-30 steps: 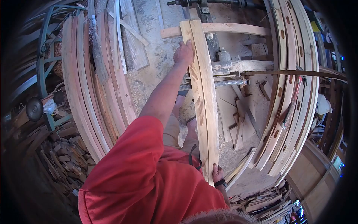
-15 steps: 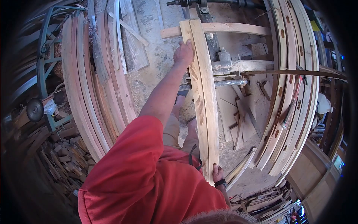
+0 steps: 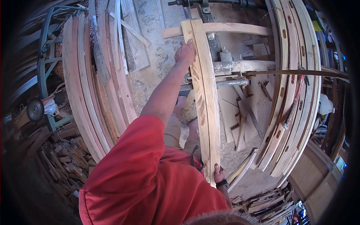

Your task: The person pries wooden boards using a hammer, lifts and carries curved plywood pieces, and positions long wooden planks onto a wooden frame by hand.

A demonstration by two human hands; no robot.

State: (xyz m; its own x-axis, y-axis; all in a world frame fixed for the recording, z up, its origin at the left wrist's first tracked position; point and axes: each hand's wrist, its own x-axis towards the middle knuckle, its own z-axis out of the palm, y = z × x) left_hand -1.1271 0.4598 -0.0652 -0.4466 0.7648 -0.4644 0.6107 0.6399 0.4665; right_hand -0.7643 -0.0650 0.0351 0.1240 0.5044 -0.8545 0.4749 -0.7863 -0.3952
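A long pale wooden plank [image 3: 204,93] runs lengthwise in front of my body, with a dark line down its length and brown stains on its face. Whether it is one piece or two side by side, I cannot tell. My left hand [image 3: 185,53] grips its left edge near the far end, fingers partly hidden. Around the near end, my right hand [image 3: 219,174] is closed, its thumb on the top face. The plank's far end overlaps a reddish wooden crossbar [image 3: 240,27]. Beneath the plank passes a threaded metal rod [image 3: 230,83].
Long boards [image 3: 80,82] lie on the left. To the right, slotted beams [image 3: 283,112] carry a red-handled tool [image 3: 297,98]. Offcuts [image 3: 242,123] litter the floor, and a scrap pile [image 3: 65,161] sits lower left. A thin dark strip [image 3: 296,72] crosses the beams.
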